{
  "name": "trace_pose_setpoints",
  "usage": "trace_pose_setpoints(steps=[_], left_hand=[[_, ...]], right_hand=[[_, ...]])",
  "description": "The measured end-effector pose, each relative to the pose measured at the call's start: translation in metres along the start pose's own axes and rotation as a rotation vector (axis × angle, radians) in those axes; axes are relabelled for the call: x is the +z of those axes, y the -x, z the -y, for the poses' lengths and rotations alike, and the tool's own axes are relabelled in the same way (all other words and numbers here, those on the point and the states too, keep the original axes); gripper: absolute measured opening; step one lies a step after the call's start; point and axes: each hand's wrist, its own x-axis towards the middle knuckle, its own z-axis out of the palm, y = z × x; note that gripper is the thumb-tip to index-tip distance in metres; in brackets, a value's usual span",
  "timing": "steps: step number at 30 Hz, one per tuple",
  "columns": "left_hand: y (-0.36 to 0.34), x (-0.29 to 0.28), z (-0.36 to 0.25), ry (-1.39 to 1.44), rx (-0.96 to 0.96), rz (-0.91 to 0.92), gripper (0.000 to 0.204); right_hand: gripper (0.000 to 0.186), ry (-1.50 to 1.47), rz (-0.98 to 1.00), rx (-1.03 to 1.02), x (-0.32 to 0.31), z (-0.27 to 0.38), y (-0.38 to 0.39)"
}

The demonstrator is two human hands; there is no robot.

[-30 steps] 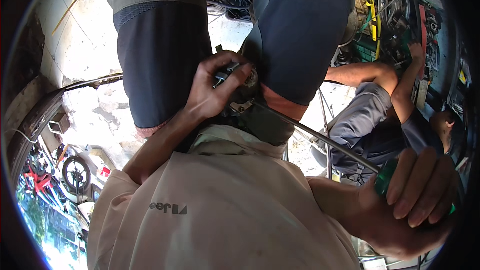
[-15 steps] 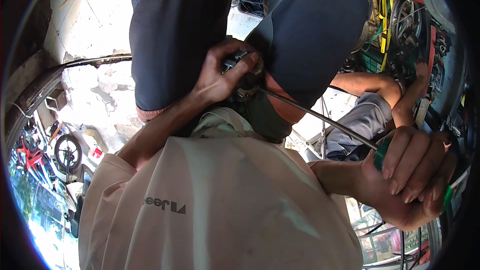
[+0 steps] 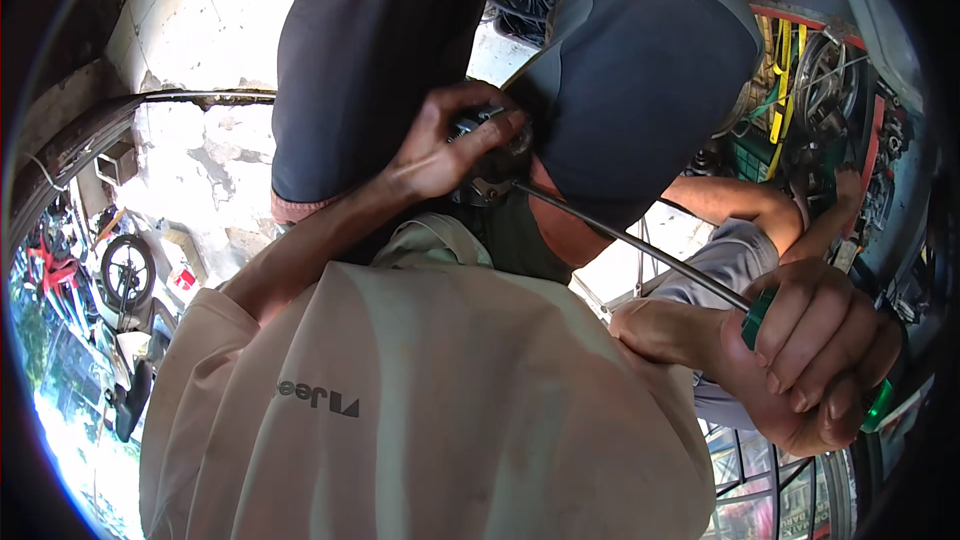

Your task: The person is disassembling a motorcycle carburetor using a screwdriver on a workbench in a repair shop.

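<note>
Between my knees, my left hand (image 3: pixel 440 150) is closed around a small dark metal part (image 3: pixel 490 188) with silvery fittings. Its exact kind is hard to make out, since fingers and shadow cover much of it. My right hand (image 3: pixel 825 355) wraps round the green handle of a long screwdriver (image 3: pixel 645 246), off to the right. The screwdriver's shaft slants up and left past my right knee. Its tip end meets the metal part just below my left hand; the exact contact point is too dark to see.
Close on the right sits another person, with a bent arm (image 3: pixel 735 202) and grey clothing (image 3: pixel 725 260) showing. Beyond are yellow strips (image 3: pixel 782 90), a spoked wheel (image 3: pixel 828 85) and a green crate (image 3: pixel 752 155). A black wheel (image 3: pixel 128 272) stands at the far left. Black cables (image 3: pixel 525 0) fill a bin ahead.
The view has shifted slightly. My right hand still grips the screwdriver and has turned a little, with its forearm raised; my left hand keeps its hold on the metal part.
</note>
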Motion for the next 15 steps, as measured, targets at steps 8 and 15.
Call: trace_pose_setpoints(steps=[8, 15], left_hand=[[-0.008, 0.002, 0.006, -0.049, -0.033, 0.027, 0.029], [-0.023, 0.009, -0.004, -0.121, -0.048, 0.315, 0.045]], right_hand=[[0.021, -0.246, 0.124, 0.14, 0.008, -0.014, -0.013], [0.02, -0.337, 0.49, 0.213, -0.009, -0.023, -0.035]])
